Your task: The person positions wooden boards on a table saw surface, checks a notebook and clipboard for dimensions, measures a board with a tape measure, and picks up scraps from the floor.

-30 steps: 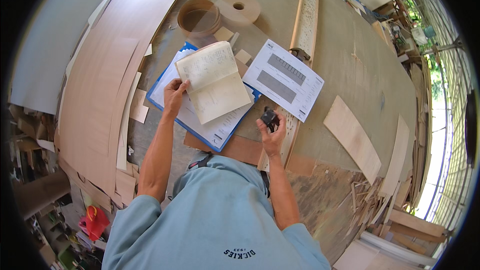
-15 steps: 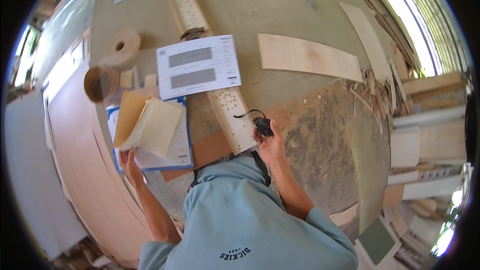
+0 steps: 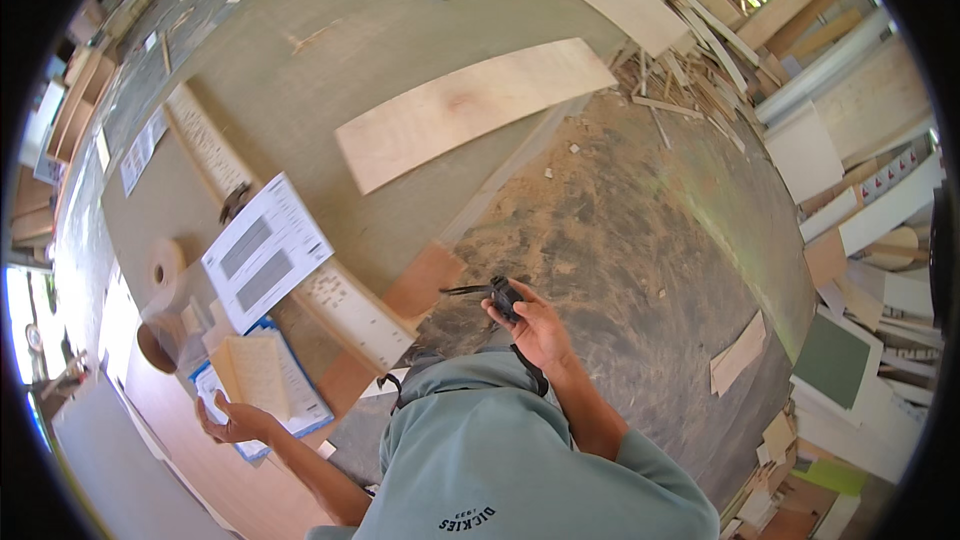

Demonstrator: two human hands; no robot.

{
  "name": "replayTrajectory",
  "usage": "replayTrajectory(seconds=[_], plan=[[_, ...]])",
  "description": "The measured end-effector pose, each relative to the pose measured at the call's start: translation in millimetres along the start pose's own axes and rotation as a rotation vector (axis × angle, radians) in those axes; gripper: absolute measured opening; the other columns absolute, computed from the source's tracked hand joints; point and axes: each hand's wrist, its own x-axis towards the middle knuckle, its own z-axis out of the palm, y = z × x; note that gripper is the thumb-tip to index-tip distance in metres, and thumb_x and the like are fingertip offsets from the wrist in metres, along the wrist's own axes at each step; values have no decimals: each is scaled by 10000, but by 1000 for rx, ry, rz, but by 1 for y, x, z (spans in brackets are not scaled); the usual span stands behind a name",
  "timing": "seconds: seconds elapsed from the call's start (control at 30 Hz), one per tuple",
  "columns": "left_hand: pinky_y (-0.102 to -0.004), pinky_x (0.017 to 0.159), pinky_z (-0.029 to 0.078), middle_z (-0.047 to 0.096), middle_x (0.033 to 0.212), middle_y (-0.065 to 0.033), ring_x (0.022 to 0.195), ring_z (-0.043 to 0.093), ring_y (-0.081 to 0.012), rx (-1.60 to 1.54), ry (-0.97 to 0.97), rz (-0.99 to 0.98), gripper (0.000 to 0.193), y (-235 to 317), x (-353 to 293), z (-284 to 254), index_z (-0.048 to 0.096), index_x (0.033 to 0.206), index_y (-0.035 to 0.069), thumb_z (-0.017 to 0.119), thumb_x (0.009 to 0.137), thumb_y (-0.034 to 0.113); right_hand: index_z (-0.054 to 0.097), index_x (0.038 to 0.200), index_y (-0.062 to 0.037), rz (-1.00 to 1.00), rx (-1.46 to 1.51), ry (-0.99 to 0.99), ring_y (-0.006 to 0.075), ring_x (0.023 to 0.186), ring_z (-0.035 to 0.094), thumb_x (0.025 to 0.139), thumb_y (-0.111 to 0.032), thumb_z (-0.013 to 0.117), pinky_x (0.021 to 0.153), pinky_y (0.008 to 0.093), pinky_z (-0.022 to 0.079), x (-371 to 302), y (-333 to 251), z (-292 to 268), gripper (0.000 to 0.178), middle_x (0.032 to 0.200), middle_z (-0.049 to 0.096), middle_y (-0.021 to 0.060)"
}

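My right hand (image 3: 540, 332) is closed around a small black device (image 3: 503, 298) with a dark wrist strap; its exact kind does not show. It is held up in front of my waist, past the near end of a long pale board (image 3: 345, 315) dotted with small pieces or holes. My left hand (image 3: 235, 420) has its fingers apart and appears to hold nothing. Beside it lies a tan notebook or folder (image 3: 262, 375) on papers in a blue-edged clipboard (image 3: 318, 416). A printed white sheet (image 3: 268, 252) rests across the long board, partly over the clipboard.
A dark tool (image 3: 235, 202) lies on the long board. Rolls of edging (image 3: 165, 268) stand left. A wide plywood panel (image 3: 475, 110) lies farther off on the work surface. Wood scraps (image 3: 690, 70) heap at the far right, with a green-faced panel (image 3: 832, 360) nearer.
My view has swung to the right, shifting the table's things leftward. My left hand has come away from the notebook, whose raised cover now lies lower. The black device stays in my right hand.
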Motion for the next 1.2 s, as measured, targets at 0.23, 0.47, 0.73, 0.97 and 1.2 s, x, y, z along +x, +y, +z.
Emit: replayTrajectory(seconds=[0.23, 0.47, 0.73, 0.97, 1.2], plan=[[-471, 942, 397, 592, 1172, -112, 1127, 492, -299, -203, -98, 26, 302, 37, -60, 60, 658, 1089, 60, 663, 819, 194, 502, 1222, 26, -28, 0, 66, 376, 1070, 625, 886, -53, 584, 941, 411, 538, -17, -106, -63, 355, 1105, 622, 180], [-288, 785, 477, 633, 986, -65, 883, 593, -150, -595, -959, -19, 175, 190, -245, 84, 637, 1016, -21, 615, 862, 59, 503, 1131, 48, -39, -146, 161, 333, 897, 672, 856, -92, 557, 847, 430, 577, 8, -206, -108, 313, 958, 600, 139], [-284, 770, 469, 664, 912, -32, 813, 579, -114, -611, -1515, -34, 125, 285, -351, 86, 670, 967, 36, 649, 857, 91, 528, 1090, 31, -80, -123, 194, 300, 802, 683, 846, -138, 550, 708, 399, 595, 45, -244, -102, 297, 932, 617, 151], [-293, 790, 482, 683, 915, -54, 849, 616, -137, -673, -2012, -18, 180, 355, -442, 115, 679, 1020, 16, 665, 875, 122, 535, 1116, 17, 51, -580, 186, 164, 699, 631, 883, -127, 624, 638, 300, 532, 73, -266, -100, 288, 866, 611, 84], [-317, 839, 488, 692, 987, -87, 901, 625, -157, -536, -2437, 458, 268, 458, -503, 210, 667, 1091, 19, 678, 873, 174, 526, 1168, 31, 78, -1047, 169, 130, 719, 614, 847, -177, 713, 640, 283, 516, 147, -358, -105, 426, 862, 619, 78]])
